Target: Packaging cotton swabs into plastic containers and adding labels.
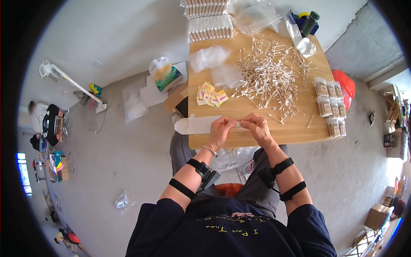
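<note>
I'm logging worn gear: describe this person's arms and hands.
Left hand and right hand are ungloved; a thin silvery bracelet circles the left wrist. Each forearm carries two black straps and a dark box-shaped device. Short navy sleeves cover the upper arms.

Your head cam looked steeply down from head height, frame top facing away from you; your hands (258, 129) and the tabletop (295, 133) sat close, floor (128, 165) and walls (128, 43) farther out.

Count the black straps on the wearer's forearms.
4. Left forearm: wrist-side strap and elbow-side strap. Right forearm: another wrist-side strap and another elbow-side strap. Any under the sleeves would be hidden.
</note>
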`<act>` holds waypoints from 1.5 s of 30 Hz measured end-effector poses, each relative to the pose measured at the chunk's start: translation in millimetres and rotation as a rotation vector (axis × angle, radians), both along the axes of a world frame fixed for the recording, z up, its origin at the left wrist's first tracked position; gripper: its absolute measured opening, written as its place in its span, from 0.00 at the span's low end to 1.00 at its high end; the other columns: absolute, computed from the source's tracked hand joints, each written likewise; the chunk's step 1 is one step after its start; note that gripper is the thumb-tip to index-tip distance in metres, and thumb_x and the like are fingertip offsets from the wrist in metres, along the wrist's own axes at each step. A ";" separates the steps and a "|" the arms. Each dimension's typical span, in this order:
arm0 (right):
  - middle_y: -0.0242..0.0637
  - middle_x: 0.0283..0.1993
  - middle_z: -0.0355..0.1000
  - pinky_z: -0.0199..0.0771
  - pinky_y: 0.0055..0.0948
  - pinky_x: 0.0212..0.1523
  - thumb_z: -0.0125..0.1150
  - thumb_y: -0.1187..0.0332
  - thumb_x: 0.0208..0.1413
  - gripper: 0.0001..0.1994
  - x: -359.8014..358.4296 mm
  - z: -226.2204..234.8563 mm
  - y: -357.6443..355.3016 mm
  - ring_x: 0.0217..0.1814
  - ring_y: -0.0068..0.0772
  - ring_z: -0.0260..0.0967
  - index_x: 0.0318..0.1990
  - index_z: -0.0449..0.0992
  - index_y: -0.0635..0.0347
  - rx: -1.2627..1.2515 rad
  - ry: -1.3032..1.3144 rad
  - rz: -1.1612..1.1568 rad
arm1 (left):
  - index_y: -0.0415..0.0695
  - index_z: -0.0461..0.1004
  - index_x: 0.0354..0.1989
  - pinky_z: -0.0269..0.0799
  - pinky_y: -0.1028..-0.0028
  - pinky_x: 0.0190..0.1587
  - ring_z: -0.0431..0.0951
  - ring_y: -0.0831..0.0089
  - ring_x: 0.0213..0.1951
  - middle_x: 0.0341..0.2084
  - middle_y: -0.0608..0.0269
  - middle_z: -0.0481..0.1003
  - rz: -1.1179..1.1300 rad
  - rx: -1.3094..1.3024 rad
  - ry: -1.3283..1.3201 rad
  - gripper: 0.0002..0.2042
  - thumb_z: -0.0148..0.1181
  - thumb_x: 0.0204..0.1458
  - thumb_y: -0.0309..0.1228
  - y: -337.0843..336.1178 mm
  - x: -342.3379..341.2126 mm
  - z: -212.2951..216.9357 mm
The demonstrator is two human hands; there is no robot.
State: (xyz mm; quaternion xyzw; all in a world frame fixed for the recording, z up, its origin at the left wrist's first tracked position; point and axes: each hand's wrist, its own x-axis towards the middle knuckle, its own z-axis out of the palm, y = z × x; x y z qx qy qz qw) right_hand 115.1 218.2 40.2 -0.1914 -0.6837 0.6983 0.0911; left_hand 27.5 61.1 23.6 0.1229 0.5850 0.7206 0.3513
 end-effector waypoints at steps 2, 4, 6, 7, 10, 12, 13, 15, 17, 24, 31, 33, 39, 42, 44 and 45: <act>0.33 0.33 0.75 0.68 0.24 0.43 0.66 0.72 0.47 0.05 0.1 -4.6 1.3 0.39 0.23 0.69 0.31 0.81 0.64 -0.121 -0.015 -0.016 | 0.39 0.78 0.34 0.67 0.82 0.39 0.71 0.85 0.34 0.30 0.70 0.76 0.016 0.010 -0.022 0.05 0.60 0.55 0.28 2.4 1.4 1.9; 0.31 0.33 0.74 0.68 0.23 0.41 0.66 0.73 0.48 0.05 -1.8 -3.9 -0.6 0.37 0.20 0.68 0.31 0.80 0.65 -0.213 -0.026 -0.042 | 0.38 0.78 0.34 0.66 0.82 0.38 0.71 0.85 0.33 0.28 0.71 0.76 0.033 0.022 -0.041 0.05 0.61 0.54 0.28 4.8 2.4 5.9; 0.31 0.32 0.74 0.67 0.23 0.40 0.66 0.73 0.48 0.05 0.4 2.9 -7.2 0.37 0.19 0.67 0.31 0.80 0.65 -0.168 -0.032 -0.049 | 0.38 0.78 0.33 0.67 0.83 0.38 0.71 0.85 0.32 0.28 0.71 0.76 0.086 -0.048 -0.017 0.05 0.60 0.54 0.28 4.2 5.1 7.6; 0.31 0.31 0.73 0.67 0.22 0.40 0.66 0.73 0.49 0.05 -0.5 7.0 -9.5 0.37 0.19 0.67 0.31 0.80 0.65 -0.126 -0.042 -0.056 | 0.38 0.78 0.33 0.67 0.83 0.38 0.71 0.85 0.32 0.28 0.71 0.76 0.086 -0.046 -0.013 0.05 0.60 0.54 0.28 2.3 3.3 6.0; 0.31 0.31 0.74 0.67 0.23 0.39 0.66 0.73 0.48 0.05 2.5 0.4 -4.8 0.37 0.19 0.67 0.31 0.80 0.64 -0.032 -0.016 -0.004 | 0.38 0.78 0.33 0.67 0.82 0.38 0.71 0.86 0.32 0.28 0.71 0.76 0.031 -0.033 0.064 0.06 0.60 0.55 0.29 -5.5 2.5 -0.3; 0.32 0.31 0.74 0.67 0.24 0.40 0.66 0.73 0.48 0.04 5.2 -2.8 -3.3 0.37 0.21 0.68 0.31 0.80 0.64 -0.041 -0.027 -0.006 | 0.38 0.78 0.33 0.68 0.82 0.37 0.71 0.86 0.32 0.28 0.71 0.76 0.010 0.003 0.074 0.06 0.61 0.54 0.28 -5.5 2.7 -2.5; 0.33 0.31 0.75 0.67 0.26 0.41 0.66 0.72 0.48 0.04 5.4 -3.1 -1.8 0.38 0.23 0.68 0.31 0.80 0.63 -0.046 -0.036 -0.007 | 0.38 0.78 0.33 0.68 0.82 0.37 0.71 0.86 0.32 0.28 0.71 0.76 0.008 0.006 0.077 0.06 0.61 0.54 0.28 -5.0 3.5 -1.9; 0.34 0.31 0.75 0.67 0.27 0.43 0.67 0.71 0.48 0.04 5.1 -3.4 -2.4 0.39 0.27 0.69 0.31 0.81 0.61 0.085 0.001 -0.013 | 0.37 0.78 0.34 0.70 0.79 0.38 0.73 0.82 0.32 0.28 0.69 0.77 0.035 -0.029 0.032 0.07 0.64 0.53 0.29 -5.7 6.3 0.7; 0.36 0.32 0.75 0.67 0.29 0.45 0.68 0.71 0.47 0.04 3.9 -2.2 -1.9 0.40 0.30 0.70 0.31 0.81 0.60 0.217 0.040 -0.019 | 0.37 0.78 0.35 0.70 0.80 0.38 0.73 0.83 0.33 0.30 0.68 0.77 0.050 -0.097 0.275 0.06 0.63 0.54 0.27 -2.4 0.6 4.6; 0.34 0.33 0.72 0.68 0.34 0.47 0.69 0.71 0.45 0.04 4.3 44.4 -18.8 0.45 0.38 0.67 0.31 0.82 0.56 0.553 0.251 -0.136 | 0.38 0.79 0.35 0.74 0.73 0.37 0.78 0.71 0.31 0.31 0.58 0.80 0.132 -0.187 0.713 0.06 0.66 0.50 0.26 -12.2 5.0 44.0; 0.33 0.28 0.69 0.67 0.33 0.42 0.68 0.73 0.44 0.04 26.7 107.9 -34.2 0.38 0.36 0.65 0.30 0.81 0.56 0.637 0.256 0.006 | 0.41 0.78 0.35 0.74 0.74 0.38 0.78 0.71 0.34 0.32 0.60 0.80 0.114 -0.119 1.003 0.05 0.65 0.51 0.24 -37.2 21.7 116.0; 0.33 0.27 0.68 0.67 0.33 0.40 0.68 0.73 0.44 0.04 32.4 124.5 -43.5 0.37 0.36 0.64 0.30 0.81 0.56 0.668 0.295 0.010 | 0.40 0.77 0.33 0.73 0.73 0.40 0.78 0.72 0.36 0.33 0.62 0.80 0.119 -0.146 1.129 0.04 0.65 0.51 0.23 -46.5 29.9 134.9; 0.33 0.26 0.69 0.66 0.28 0.37 0.69 0.75 0.45 0.04 52.2 168.6 -71.3 0.33 0.28 0.65 0.30 0.80 0.60 0.637 0.354 0.077 | 0.40 0.76 0.33 0.72 0.71 0.42 0.78 0.66 0.37 0.34 0.60 0.80 0.126 0.008 1.001 0.05 0.65 0.49 0.22 -70.2 52.6 169.6; 0.32 0.27 0.69 0.66 0.26 0.37 0.68 0.76 0.46 0.03 63.4 185.1 -79.0 0.32 0.25 0.65 0.30 0.80 0.61 0.578 0.378 0.103 | 0.39 0.76 0.34 0.73 0.72 0.43 0.78 0.69 0.38 0.36 0.59 0.80 0.094 0.036 1.002 0.04 0.64 0.51 0.23 -85.7 61.3 184.4; 0.32 0.27 0.69 0.66 0.26 0.36 0.67 0.76 0.47 0.03 72.6 195.4 -79.9 0.31 0.25 0.65 0.30 0.80 0.62 0.538 0.393 0.122 | 0.38 0.75 0.36 0.72 0.75 0.43 0.77 0.73 0.38 0.37 0.60 0.78 0.061 0.044 0.939 0.04 0.61 0.55 0.24 -95.1 65.4 189.3; 0.33 0.27 0.70 0.67 0.26 0.36 0.67 0.76 0.47 0.03 78.0 199.4 -78.8 0.32 0.26 0.65 0.31 0.80 0.62 0.534 0.346 0.131 | 0.36 0.74 0.39 0.71 0.78 0.43 0.76 0.78 0.39 0.38 0.60 0.77 0.023 0.050 0.870 0.05 0.58 0.58 0.25 -98.7 68.1 191.0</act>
